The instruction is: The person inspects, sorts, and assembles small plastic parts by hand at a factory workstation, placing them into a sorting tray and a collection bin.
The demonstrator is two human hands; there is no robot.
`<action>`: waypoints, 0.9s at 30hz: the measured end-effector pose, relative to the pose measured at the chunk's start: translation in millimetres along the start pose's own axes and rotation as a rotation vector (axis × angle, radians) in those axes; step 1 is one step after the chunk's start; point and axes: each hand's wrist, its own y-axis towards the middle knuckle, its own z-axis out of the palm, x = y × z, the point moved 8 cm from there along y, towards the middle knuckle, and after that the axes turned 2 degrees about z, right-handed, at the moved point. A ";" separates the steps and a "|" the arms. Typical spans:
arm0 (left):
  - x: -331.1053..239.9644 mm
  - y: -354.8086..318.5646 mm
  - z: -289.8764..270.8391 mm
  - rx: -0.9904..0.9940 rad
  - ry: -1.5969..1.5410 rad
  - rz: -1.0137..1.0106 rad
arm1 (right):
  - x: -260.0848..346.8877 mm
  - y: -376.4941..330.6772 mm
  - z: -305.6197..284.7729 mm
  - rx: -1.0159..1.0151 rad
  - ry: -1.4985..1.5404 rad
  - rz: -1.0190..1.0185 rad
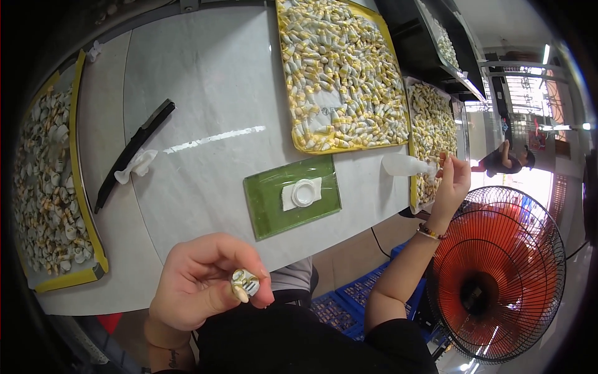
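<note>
My left hand [205, 280] is closed at the front of the table, pinching a small white figurine-like piece [245, 284] with yellow-gold trim and dark stripes between thumb and fingers. On the right, my right hand [455, 175] is raised with its fingertips together at the narrow top of a white plastic bottle [403, 165]. What those fingertips grip is too small to make out. Between the two hands lies a green glass-topped mat [265, 210]. A small round white dish [304, 192] rests on it, over a folded white tissue [287, 198].
A yellow-edged tray [349, 149] of small white-and-yellow pieces stands at the back, another [413, 187] beyond the bottle, a third [81, 181] at left. A black bar-shaped tool [134, 149] lies beside crumpled tissue [138, 166]. An orange fan [492, 280] and blue crates [361, 290] are at right.
</note>
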 end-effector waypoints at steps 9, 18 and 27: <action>0.3 -0.9 -2.3 0.003 -0.008 -0.019 | 35.9 -16.4 5.1 0.115 0.761 0.079; -4.9 4.4 0.6 -0.140 0.133 0.009 | 164.0 -108.2 94.4 0.662 0.816 -0.340; -5.0 3.6 -0.5 -0.137 0.066 -0.004 | 136.7 -123.5 122.1 0.660 0.444 0.012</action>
